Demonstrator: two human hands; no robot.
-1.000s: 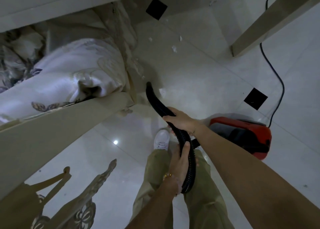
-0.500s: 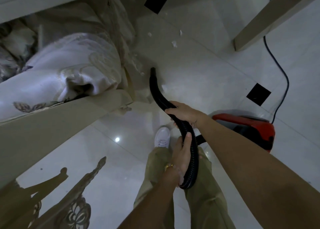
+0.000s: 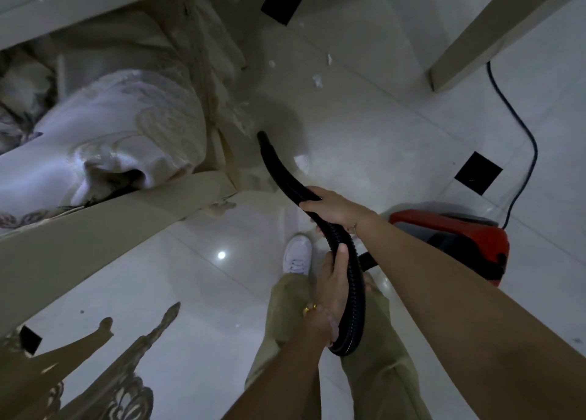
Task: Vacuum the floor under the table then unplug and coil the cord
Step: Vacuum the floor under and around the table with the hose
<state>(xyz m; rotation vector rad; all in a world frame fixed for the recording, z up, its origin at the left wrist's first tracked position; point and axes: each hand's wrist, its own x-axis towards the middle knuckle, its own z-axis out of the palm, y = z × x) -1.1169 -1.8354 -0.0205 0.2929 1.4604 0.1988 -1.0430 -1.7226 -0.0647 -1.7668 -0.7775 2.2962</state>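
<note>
A black ribbed vacuum hose (image 3: 282, 172) curves from my hands toward the floor, its tip close to the draped cream tablecloth (image 3: 133, 134). My right hand (image 3: 333, 207) grips the hose near its front. My left hand (image 3: 333, 280) holds it lower down, thumb along the ribs. The red vacuum body (image 3: 459, 239) sits on the floor behind my right forearm. Its dark power cord (image 3: 523, 128) runs up past a table leg (image 3: 494, 29). Small white scraps (image 3: 317, 80) lie on the tiles beyond the hose tip.
A cream table edge (image 3: 111, 226) crosses the left of the view. An ornate carved chair back (image 3: 95, 372) is at the bottom left. Glossy white tiles with black inset squares (image 3: 477, 172) cover the floor. My white shoe (image 3: 298, 254) stands under my hands.
The hose tip has swung forward and left, toward the cloth, away from my shoe. Both hands keep their grip on the hose.
</note>
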